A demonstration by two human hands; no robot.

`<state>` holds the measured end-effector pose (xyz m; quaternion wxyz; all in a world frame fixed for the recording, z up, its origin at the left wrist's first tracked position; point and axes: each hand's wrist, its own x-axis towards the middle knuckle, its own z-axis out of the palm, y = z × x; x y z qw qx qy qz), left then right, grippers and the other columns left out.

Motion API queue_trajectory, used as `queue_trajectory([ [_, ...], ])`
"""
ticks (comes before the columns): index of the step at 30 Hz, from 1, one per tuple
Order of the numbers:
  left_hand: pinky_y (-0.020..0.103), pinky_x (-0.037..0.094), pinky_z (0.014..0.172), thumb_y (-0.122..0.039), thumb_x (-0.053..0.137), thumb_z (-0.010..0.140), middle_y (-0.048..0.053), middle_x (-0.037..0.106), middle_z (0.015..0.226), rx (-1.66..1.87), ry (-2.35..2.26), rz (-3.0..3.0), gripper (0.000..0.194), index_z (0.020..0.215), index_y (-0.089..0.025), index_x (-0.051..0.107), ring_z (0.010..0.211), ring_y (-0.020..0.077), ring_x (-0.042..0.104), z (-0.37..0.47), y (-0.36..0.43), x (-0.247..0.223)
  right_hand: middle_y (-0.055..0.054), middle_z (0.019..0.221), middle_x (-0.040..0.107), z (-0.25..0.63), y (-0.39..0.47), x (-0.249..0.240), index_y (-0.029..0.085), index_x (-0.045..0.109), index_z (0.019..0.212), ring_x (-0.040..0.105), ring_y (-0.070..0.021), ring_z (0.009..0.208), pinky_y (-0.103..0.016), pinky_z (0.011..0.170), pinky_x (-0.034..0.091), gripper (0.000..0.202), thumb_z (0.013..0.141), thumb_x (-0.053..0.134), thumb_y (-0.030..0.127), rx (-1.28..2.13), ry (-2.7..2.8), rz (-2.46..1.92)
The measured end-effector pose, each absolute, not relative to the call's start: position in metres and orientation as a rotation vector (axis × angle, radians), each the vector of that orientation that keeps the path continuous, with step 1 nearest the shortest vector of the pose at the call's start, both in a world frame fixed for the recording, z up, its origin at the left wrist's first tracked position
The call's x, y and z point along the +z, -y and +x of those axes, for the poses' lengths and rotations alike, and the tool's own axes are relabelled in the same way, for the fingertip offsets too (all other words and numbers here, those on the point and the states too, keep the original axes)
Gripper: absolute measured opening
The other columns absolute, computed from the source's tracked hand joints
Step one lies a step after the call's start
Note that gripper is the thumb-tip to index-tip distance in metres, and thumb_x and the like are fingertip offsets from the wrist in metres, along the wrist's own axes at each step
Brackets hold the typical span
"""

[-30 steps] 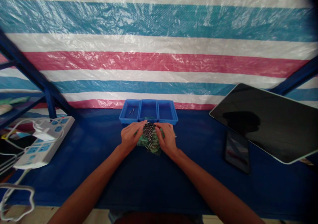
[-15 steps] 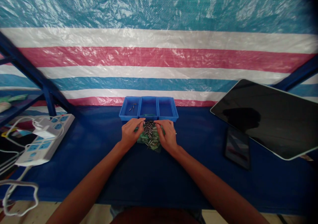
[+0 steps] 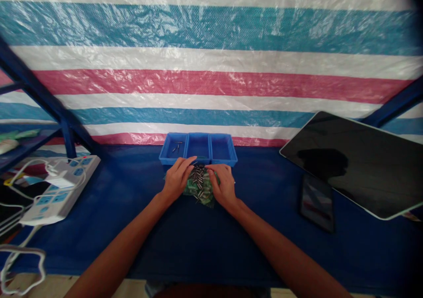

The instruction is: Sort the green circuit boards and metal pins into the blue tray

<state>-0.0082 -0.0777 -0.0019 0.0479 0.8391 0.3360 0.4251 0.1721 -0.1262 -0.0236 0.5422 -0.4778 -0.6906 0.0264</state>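
Observation:
A heap of small dark metal pins (image 3: 199, 174) lies on a clear and green plastic bag (image 3: 205, 195) on the blue table. My left hand (image 3: 176, 178) is at the left side of the heap, thumb and fingertips slightly apart, with no pin visible in them. At the right edge of the bag, my right hand (image 3: 224, 184) has its thumb and forefinger close together on the plastic. Just beyond the hands stands a blue three-part tray (image 3: 198, 135). A few pins (image 3: 177, 147) lie in its left compartment; the other two show bare floors.
On the right, a large dark screen (image 3: 357, 165) leans over a black phone (image 3: 317, 203). A white power strip (image 3: 62, 201) with plugs and cables sits at the left. Behind the table hangs a striped plastic sheet (image 3: 211, 82), with blue frame posts (image 3: 68, 135) at the sides.
The left thumb and forefinger have parted slightly and shifted a little right. The right hand stays at the bag. The whole view has tilted up slightly.

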Motion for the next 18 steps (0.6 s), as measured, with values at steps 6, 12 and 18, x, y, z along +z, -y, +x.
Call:
queue_trajectory([
  [6, 0.025, 0.053, 0.075, -0.027, 0.056, 0.090, 0.004, 0.069, 0.087, 1.477, -0.980, 2.554, 0.017, 0.102, -0.017, 0.063, 0.076, 0.0132, 0.065, -0.0104, 0.0733, -0.0119, -0.005, 0.095, 0.068, 0.1719, 0.1268, -0.0234, 0.021, 0.061, 0.104, 0.062, -0.0178, 0.088, -0.038, 0.086, 0.041, 0.019, 0.092, 0.046, 0.020, 0.063, 1.646, -1.117],
  [12, 0.025, 0.054, 0.074, -0.025, 0.059, 0.088, 0.003, 0.071, 0.082, 1.567, -0.946, 2.534, 0.013, 0.094, -0.017, 0.066, 0.073, 0.0128, 0.066, -0.0080, 0.0776, -0.0106, -0.004, 0.091, 0.069, 0.1704, 0.1255, -0.0231, 0.022, 0.063, 0.099, 0.062, -0.0188, 0.087, -0.038, 0.083, 0.043, 0.013, 0.088, 0.058, 0.026, 0.047, 1.737, -1.020],
  [18, 0.024, 0.054, 0.073, -0.025, 0.061, 0.086, 0.003, 0.071, 0.081, 1.597, -0.922, 2.524, 0.011, 0.092, -0.017, 0.066, 0.074, 0.0130, 0.067, -0.0047, 0.0818, -0.0107, -0.003, 0.087, 0.068, 0.1684, 0.1236, -0.0244, 0.021, 0.064, 0.090, 0.061, -0.0168, 0.083, -0.036, 0.080, 0.044, 0.005, 0.086, 0.062, 0.024, 0.038, 1.778, -0.966],
])
